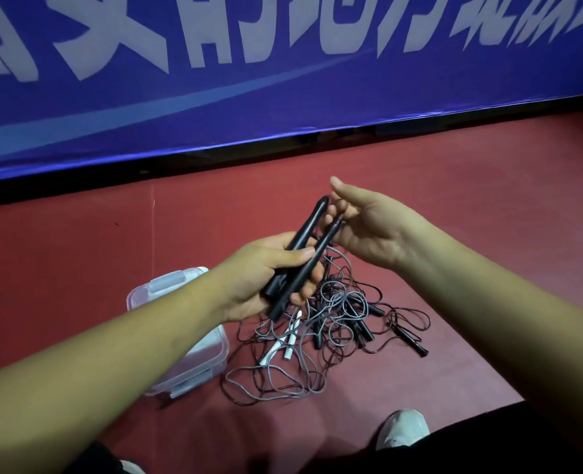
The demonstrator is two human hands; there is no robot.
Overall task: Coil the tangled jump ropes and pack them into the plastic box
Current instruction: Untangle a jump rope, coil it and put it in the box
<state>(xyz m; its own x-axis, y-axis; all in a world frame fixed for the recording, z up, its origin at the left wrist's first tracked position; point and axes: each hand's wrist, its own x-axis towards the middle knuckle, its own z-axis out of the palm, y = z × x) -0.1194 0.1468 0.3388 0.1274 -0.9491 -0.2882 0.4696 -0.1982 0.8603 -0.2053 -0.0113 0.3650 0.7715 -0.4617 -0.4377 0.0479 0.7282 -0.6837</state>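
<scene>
My left hand (266, 275) grips two black jump rope handles (303, 254) side by side, tips pointing up and away. My right hand (372, 227) is open, its fingers touching the upper ends of those handles. A thin cord runs from the handles down into a tangled pile of jump ropes (331, 323) on the red floor, with dark and grey cords, several black handles and two white handles (288, 340). A clear plastic box (167, 285) with its lid latched stands left of the pile, partly hidden by my left forearm.
A blue banner barrier (249, 80) with pale lettering runs along the far side of the red floor (471, 206). My white shoe (403, 429) rests at the bottom right, close to the pile.
</scene>
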